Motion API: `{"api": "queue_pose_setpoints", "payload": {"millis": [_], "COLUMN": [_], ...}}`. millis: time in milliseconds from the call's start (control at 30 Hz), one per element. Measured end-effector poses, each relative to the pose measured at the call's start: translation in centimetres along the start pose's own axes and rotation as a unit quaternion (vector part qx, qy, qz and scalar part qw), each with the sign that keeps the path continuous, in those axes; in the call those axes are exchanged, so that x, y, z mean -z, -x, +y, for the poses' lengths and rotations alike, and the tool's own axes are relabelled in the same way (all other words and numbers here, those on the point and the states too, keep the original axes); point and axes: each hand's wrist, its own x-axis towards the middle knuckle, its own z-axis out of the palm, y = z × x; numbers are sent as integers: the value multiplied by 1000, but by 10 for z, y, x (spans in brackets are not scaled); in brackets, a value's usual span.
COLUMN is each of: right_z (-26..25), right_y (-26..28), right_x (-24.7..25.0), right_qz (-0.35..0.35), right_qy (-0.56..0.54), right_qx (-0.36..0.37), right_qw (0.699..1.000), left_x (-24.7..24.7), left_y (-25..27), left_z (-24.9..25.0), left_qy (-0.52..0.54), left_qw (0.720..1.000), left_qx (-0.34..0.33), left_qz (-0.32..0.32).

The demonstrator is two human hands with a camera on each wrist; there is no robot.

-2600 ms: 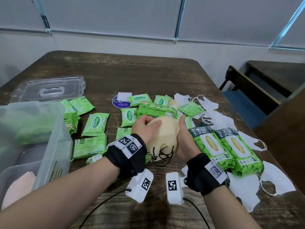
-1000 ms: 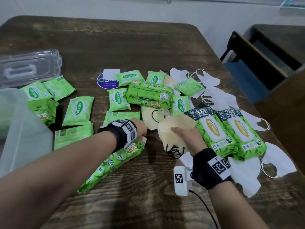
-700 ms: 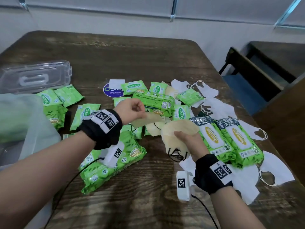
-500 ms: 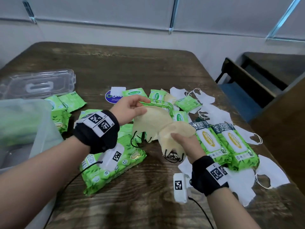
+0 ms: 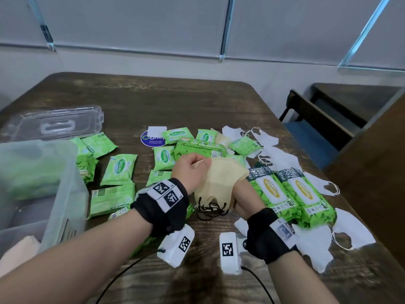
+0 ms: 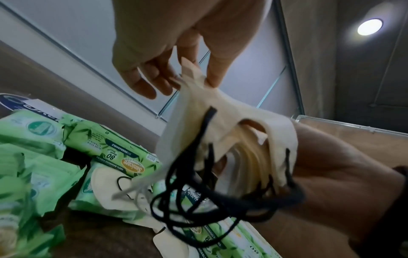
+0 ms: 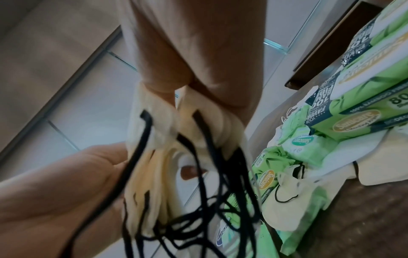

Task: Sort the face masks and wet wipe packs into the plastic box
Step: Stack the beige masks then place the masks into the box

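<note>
A stack of beige face masks [image 5: 220, 183] is held up between both hands, just above the worktop [image 5: 197, 106]. The left hand [image 5: 191, 172] is pinched onto the upper edge of the outermost mask, thumb against fingertip as the left wrist view shows, while the right hand [image 5: 242, 195] is curled round the lower part of the stack, so neither hand is free. Black ear loops [image 5: 211, 210] hang in a tangle below the hands. The masks are judged to be very light, soft and floppy; a firm pinch across the folded body, with the loops gathered in, is likely to keep the stack from fanning out or snagging. The plastic box [image 5: 65, 194] stands well to the left of the left hand, its clear lid [image 5: 57, 126] laid beyond it. Two large wipe packs [image 5: 291, 194] lie just right of the right hand; these are judged heavier and slick in their film, best taken across the width. "Sanicare", "80" and "100% BAMBOO FIBRES" can be read on them. Small green sachets [image 5: 119, 170] marked "Sanicare" are scattered beyond and left of the hands, and white face masks [image 5: 350, 229] are strewn to the right. A round blue sticker [image 5: 152, 140] beyond the hands bears writing too small to make out
</note>
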Motion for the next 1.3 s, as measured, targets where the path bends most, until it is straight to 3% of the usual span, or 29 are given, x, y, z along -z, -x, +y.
{"api": "queue_pose_setpoints", "payload": {"millis": [133, 300, 367, 433, 533, 700, 800, 900, 1133, 1167, 1300], "right_z": [6, -17, -15, -7, 11, 24, 30, 34, 43, 44, 45], "right_y": [-6, 12, 14, 9, -2, -6, -10, -16, -30, -31, -35], "right_x": [1, 3, 7, 7, 17, 37, 47, 54, 59, 59, 56], "right_qz": [75, -21, -39, -21, 61, 103, 133, 164, 178, 178, 170], "right_qy": [40, -177, -194, -134, -26, 7, 13, 16, 7, 6, 11], "right_qx": [-72, -76, -73, -67, -98, -116, -121, -126, -152, -154, -157], "right_qw": [994, 981, 978, 988, 993, 988, 984, 978, 972, 972, 973], "left_x": [-9, -19, -23, -26, -28, -12, -7, -12, -53, -56, -57], "left_y": [1, -6, -9, -11, -20, -55, -72, -82, -96, -96, -97], "left_z": [1, -6, -11, -19, -34, -50, -56, -60, -73, -75, -77], "left_qy": [-37, -41, -30, -20, -81, -233, -324, -423, -597, -613, -641], "left_qw": [999, 998, 997, 998, 996, 966, 932, 874, 694, 679, 684], "left_qx": [6, 28, 42, 44, 40, 97, 94, 49, -17, -25, -36], "left_qz": [20, 46, 55, 46, -6, -61, -136, -233, -403, -403, -347]}}
